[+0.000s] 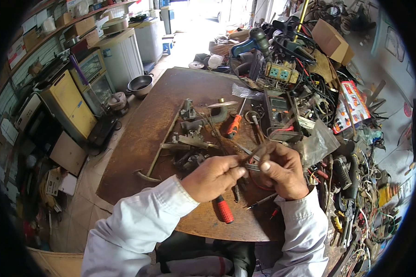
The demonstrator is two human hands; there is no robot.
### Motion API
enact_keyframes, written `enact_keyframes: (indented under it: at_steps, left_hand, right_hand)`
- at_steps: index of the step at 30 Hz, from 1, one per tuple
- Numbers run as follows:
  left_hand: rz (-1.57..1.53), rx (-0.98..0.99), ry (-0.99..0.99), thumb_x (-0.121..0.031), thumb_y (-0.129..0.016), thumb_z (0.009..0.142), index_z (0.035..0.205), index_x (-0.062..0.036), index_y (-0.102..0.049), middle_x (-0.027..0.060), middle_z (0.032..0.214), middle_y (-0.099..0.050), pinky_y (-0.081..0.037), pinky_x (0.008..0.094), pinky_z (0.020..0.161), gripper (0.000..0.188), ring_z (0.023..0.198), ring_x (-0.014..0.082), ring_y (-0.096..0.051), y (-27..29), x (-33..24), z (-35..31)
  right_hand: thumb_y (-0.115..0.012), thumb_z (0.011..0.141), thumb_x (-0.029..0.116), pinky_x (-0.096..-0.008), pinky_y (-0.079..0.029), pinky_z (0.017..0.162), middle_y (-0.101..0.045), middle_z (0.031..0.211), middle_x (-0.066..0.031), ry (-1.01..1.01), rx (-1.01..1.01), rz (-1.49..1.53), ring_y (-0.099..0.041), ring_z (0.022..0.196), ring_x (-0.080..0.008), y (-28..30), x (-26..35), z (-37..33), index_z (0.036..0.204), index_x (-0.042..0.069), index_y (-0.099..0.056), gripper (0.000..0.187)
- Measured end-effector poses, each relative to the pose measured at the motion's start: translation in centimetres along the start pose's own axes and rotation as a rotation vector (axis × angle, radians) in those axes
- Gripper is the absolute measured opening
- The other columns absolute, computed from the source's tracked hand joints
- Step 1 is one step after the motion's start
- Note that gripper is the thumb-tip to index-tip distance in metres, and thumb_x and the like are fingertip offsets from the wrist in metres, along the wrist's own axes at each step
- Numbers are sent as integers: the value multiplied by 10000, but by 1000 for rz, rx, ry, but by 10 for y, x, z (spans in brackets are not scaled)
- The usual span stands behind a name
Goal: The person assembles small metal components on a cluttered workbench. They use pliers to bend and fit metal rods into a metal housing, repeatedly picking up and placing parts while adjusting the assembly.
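Observation:
Above the wooden table, my left hand (212, 177) and my right hand (285, 170) meet, both with bent fingers. A small metallic part (252, 165) shows between them, gripped by my right fingers; its kind is too small to tell. The left thumb and forefinger pinch at its near side, and whatever they hold is hidden. Below the left hand lies a screwdriver with a red handle (224, 210). Beside it are a thin test probe (261, 202) and a dark metal piece (236, 193). Beyond my hands sits an orange-handled screwdriver (234, 126), left of which metal fittings (192, 138) are spread.
A multimeter (278, 104) stands at the table's right, near a clear plastic bag (318, 142). Tangled cables, tools and a socket box (281, 73) crowd the right side. A blue power tool (245, 47) lies at the back. Cabinets (69, 108) and a pot (140, 84) are left.

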State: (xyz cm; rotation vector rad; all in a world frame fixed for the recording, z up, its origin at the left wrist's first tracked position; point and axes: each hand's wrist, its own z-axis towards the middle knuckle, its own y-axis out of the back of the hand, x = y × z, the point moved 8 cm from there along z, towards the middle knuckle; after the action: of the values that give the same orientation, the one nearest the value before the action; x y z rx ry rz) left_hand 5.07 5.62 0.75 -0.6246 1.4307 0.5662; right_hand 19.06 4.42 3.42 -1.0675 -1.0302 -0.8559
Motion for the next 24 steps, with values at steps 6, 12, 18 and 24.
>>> enact_keyframes:
  at_steps: [6,12,18,24]
  left_hand:
    - [362,28,-119,-235,-522,1046,1042,14,-611,8,677,-524,-460,292,586,265,638,86,-524,-18,-2,-4]
    - [371,29,-46,-232,-521,1047,1014,17,-587,24,684,-542,-471,305,585,259,647,85,-542,-13,0,-2]
    - [513,4,-123,-236,-547,1030,992,19,-617,46,728,-604,-493,314,571,267,612,147,-566,-12,-12,-3]
    - [1081,-588,-381,-180,-623,947,1073,-2,-665,179,964,-705,-532,436,718,222,860,306,-680,29,-51,-14]
  right_hand:
    - [-696,927,140,-240,-374,437,-584,680,-48,24,-66,-44,-494,511,-101,7,-2,-4,942,-32,-630,185]
    - [-632,963,240,-253,-350,384,-573,668,-55,179,-369,-32,-481,452,-117,36,20,-11,867,10,-600,251]
    - [-591,995,273,-229,-291,373,-556,656,-34,289,-438,-21,-446,436,-92,53,34,-17,859,35,-593,274]
    - [-593,997,220,-210,-312,457,-550,668,14,434,-566,-395,-444,512,-41,74,82,-45,865,36,-604,227]
